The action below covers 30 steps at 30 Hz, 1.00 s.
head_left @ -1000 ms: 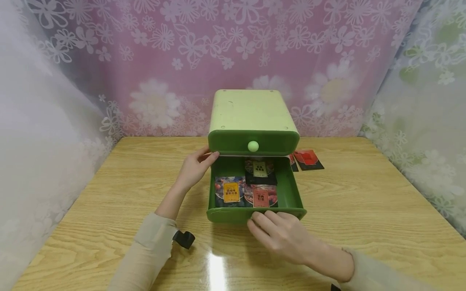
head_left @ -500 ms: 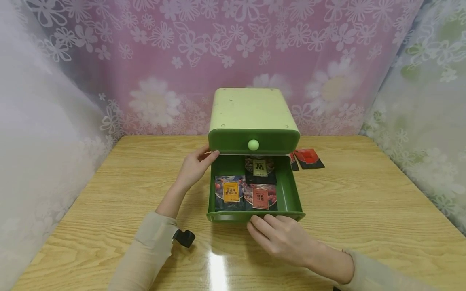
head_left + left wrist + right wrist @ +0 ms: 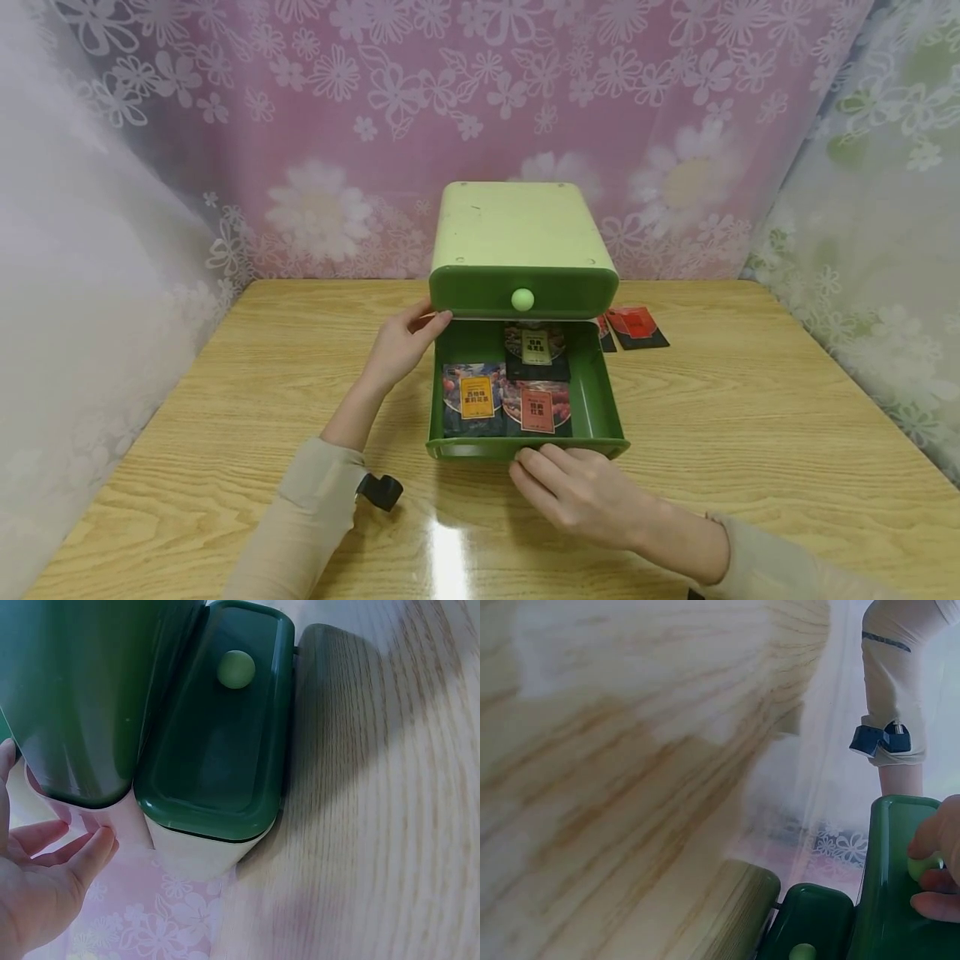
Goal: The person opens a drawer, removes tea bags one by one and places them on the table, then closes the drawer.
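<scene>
A cream cabinet with green drawers stands on the table. Its middle drawer is pulled out, and the top drawer is closed. My right hand pinches the pulled-out drawer's light green knob, as the right wrist view shows. With thumb and fingers extended, my left hand rests against the cabinet's left side. In the drawer lie an orange-labelled packet, a red-labelled packet and a green-labelled packet. Chinese writing marks their labels.
A closed bottom drawer with a round knob shows beneath the pulled-out one. Red and black packets lie on the wooden table, right of the cabinet. Flowered curtains hang behind and at both sides.
The pulled-out drawer's front has dipped slightly with my right hand, so more of the packets' lower edges shows. My left hand stays where it was.
</scene>
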Tool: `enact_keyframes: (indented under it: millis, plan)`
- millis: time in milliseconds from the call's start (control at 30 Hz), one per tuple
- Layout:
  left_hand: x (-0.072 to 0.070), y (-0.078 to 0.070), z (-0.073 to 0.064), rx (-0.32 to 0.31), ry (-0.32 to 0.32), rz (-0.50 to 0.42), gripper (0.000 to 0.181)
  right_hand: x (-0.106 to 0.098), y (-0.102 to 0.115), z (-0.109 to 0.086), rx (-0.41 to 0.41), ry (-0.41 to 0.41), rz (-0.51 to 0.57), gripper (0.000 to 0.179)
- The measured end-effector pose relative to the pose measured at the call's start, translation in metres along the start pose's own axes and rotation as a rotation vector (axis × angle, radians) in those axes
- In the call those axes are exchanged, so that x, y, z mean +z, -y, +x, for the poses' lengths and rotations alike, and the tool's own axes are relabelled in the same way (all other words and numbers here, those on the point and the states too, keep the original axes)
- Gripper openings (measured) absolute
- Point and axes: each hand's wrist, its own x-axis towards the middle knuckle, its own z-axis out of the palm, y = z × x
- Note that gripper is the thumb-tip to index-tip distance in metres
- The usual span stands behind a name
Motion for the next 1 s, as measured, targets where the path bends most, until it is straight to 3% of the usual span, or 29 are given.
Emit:
enact_keyframes:
  millis: [100,267,367,467,600,700,867,1000]
  plan:
    - [0.001,0.000,0.000,0.001,0.000,0.007,0.066,-0.007,-0.001,0.006,0.018,-0.033,0.029,0.034]
    - [0.001,-0.001,-0.001,-0.002,0.005,0.006,0.066,-0.022,-0.016,0.017,0.061,-0.169,0.123,0.028]
    - [0.001,-0.001,0.000,-0.007,0.001,0.003,0.066,-0.030,-0.036,0.017,0.097,-0.147,0.205,0.027]
    - [0.001,-0.001,-0.001,-0.011,-0.001,0.003,0.067,-0.035,-0.060,0.014,0.129,-0.037,0.275,0.031]
    - [-0.001,-0.002,0.000,-0.011,0.000,0.006,0.066,-0.038,-0.092,0.012,0.168,0.141,0.317,0.006]
    - [-0.001,-0.003,0.000,-0.010,-0.005,0.008,0.066,-0.038,-0.109,0.014,0.232,0.325,0.361,0.027]
    - [-0.001,-0.003,-0.001,-0.015,0.000,0.000,0.066,-0.030,-0.124,0.020,0.351,0.627,0.474,0.022]
    - [0.000,-0.003,-0.001,-0.024,0.004,0.003,0.066,-0.019,-0.128,0.023,0.360,0.738,0.494,0.023]
